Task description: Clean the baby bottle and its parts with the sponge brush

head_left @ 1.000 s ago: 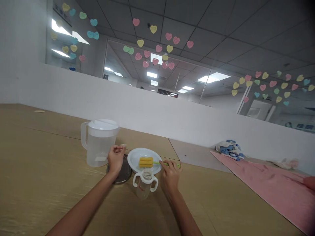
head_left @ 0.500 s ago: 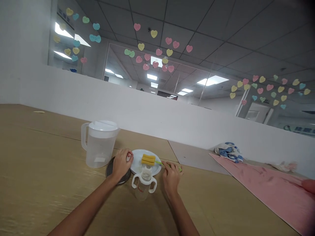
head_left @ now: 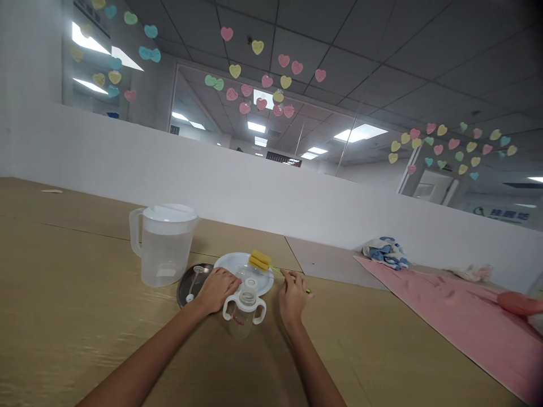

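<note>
My right hand point(head_left: 293, 297) grips the thin green handle of a bottle brush with a yellow sponge head point(head_left: 259, 260). The sponge is over the right part of a white plate point(head_left: 227, 260). In front of the plate stands a clear bottle point(head_left: 242, 325) with two white side handles and an uncovered mouth. My left hand point(head_left: 218, 289) is just left of the bottle's neck, its fingers stretched out over the plate's near edge. Whether its fingertips touch the bottle is unclear. A small white ring-like part point(head_left: 250, 282) shows behind the bottle's mouth.
At left stands a lidded clear pitcher point(head_left: 165, 249) of liquid. Beside it a dark round tray point(head_left: 185, 288) bears a straw-like part point(head_left: 195, 282). A blue-and-white cloth point(head_left: 385, 252) and a pink mat point(head_left: 441, 311) lie at right. A white wall point(head_left: 271, 198) borders the table.
My left hand has moved right and its bent fingers have straightened toward the bottle. The straw-like part now shows on the tray. The sponge has risen slightly and tilted. The view has shifted.
</note>
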### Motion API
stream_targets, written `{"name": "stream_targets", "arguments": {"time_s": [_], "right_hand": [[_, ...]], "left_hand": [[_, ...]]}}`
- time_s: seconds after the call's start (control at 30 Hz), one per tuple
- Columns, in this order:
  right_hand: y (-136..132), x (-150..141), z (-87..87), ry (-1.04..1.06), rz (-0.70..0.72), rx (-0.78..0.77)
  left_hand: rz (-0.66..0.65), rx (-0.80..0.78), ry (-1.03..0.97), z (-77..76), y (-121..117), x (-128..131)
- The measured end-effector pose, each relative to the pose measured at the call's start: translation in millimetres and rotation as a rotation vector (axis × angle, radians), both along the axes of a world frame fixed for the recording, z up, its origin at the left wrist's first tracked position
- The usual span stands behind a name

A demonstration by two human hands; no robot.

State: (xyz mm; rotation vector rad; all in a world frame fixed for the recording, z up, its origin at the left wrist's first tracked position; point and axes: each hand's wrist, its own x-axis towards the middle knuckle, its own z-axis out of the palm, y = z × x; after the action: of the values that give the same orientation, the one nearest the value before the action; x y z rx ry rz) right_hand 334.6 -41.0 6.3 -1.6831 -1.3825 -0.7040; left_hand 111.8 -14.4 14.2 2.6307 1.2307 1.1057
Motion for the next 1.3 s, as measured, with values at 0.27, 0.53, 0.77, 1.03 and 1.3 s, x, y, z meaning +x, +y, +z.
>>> {"name": "stream_targets", "arguments": {"time_s": [0.27,0.53,0.77,1.03,1.3], "right_hand": [[1,3,-1.3,-0.216,-0.069,-0.047],[9,7,-4.5,-0.316,-0.010,0.017],[5,0,-2.6,-0.299,0.136,0.058],[0,-7,2.3,-0.182,0.242,0.138],[-3,-6,5.6,0.046,0.255,0.095]], "left_hand": [[-0.007,-0.006,0.025,-1.6,0,-1],[0.010,0.014,0.051,-6.2,4,-1],[0.045,0.024,0.079,-12.2,8,0],[0.054,-0.016,0.071,-9.5,5,-1],[0.083,-0.010,0.052,-11.2,5,2]]}}
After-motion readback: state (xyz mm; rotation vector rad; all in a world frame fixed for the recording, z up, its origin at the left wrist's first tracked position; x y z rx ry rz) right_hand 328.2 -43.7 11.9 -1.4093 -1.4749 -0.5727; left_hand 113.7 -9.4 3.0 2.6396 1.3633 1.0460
